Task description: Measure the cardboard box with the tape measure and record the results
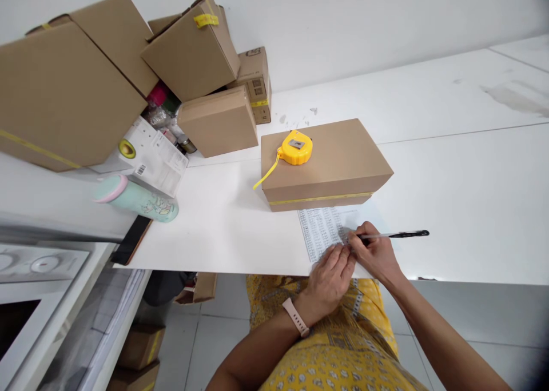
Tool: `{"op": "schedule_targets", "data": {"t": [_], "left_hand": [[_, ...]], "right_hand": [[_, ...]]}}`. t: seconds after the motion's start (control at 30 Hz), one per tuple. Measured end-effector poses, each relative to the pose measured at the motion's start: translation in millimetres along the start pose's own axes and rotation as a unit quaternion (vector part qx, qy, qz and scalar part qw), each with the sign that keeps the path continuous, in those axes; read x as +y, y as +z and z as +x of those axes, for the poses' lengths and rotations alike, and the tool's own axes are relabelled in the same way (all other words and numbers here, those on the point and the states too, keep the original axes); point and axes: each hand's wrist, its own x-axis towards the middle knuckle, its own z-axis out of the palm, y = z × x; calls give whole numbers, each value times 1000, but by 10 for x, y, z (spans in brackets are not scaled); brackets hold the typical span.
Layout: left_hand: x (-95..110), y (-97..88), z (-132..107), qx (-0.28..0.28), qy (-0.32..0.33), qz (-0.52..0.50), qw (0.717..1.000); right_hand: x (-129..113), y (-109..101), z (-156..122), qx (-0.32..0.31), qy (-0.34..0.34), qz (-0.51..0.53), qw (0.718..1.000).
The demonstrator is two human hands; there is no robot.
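Observation:
My right hand is closed around a pen, its tip down at a sheet of paper covered in columns of small handwriting. Flat at the sheet's lower edge, by the table's front, rests my left hand, fingers stretched out and holding nothing. A closed cardboard box with a yellow tape strip on its side lies just beyond the paper and may cover its far part. On top of that box sits a yellow tape measure with its wrist strap hanging over the left edge.
Several cardboard boxes are stacked at the back left. In front of them stand a white carton with an avocado picture and a mint-green bottle. The white table extends right. A white appliance is at lower left.

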Motion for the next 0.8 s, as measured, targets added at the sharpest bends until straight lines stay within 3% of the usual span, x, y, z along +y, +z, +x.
{"op": "schedule_targets", "data": {"t": [0.23,0.43,0.8], "left_hand": [[0,-15,0,-27,7,4,1000],[0,1,-7,18,-4,-1,1000],[4,18,-12,17,-3,-2,1000]], "right_hand": [[-9,0,-1,6,9,-1,1000],[45,9,-5,11,16,11,1000],[-51,-10,7,13,12,-11,1000]]}}
